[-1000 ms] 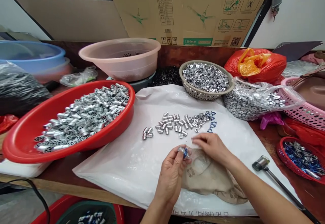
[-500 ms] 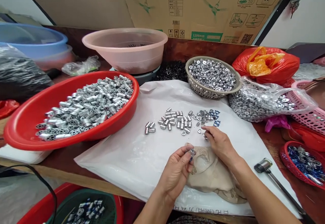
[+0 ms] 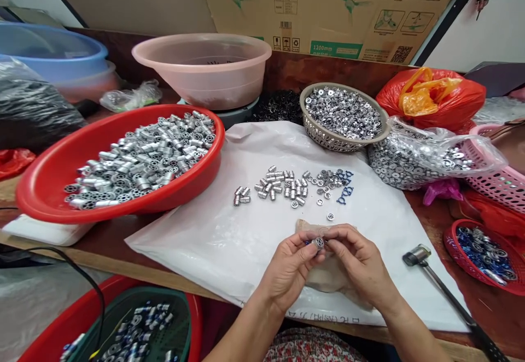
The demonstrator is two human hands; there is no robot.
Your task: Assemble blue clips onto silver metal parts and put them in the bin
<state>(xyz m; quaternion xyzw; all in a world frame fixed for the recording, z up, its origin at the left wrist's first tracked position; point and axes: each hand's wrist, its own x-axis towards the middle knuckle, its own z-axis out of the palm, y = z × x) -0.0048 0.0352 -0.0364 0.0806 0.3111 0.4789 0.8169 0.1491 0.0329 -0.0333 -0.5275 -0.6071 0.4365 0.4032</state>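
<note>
A white plastic sheet (image 3: 184, 247) lies on the wooden bench (image 3: 118, 263). To its left stands a red plastic basin (image 3: 192, 181) of perforated metal cylinders (image 3: 139, 159). Beyond it sits a woven basket (image 3: 328, 140) of pierced metal discs (image 3: 342, 113). On the sheet lie a creased beige cloth (image 3: 324, 277), loose cylinders (image 3: 279, 184) in a scattered band, and blue loops (image 3: 344, 195). The left hand (image 3: 289, 272) and right hand (image 3: 359, 261) meet above the cloth in a narrow pinch. Their fingertips hold a short ribbed cylinder (image 3: 318, 243) between them, with its perforated end exposed and blue material at its left side.
</note>
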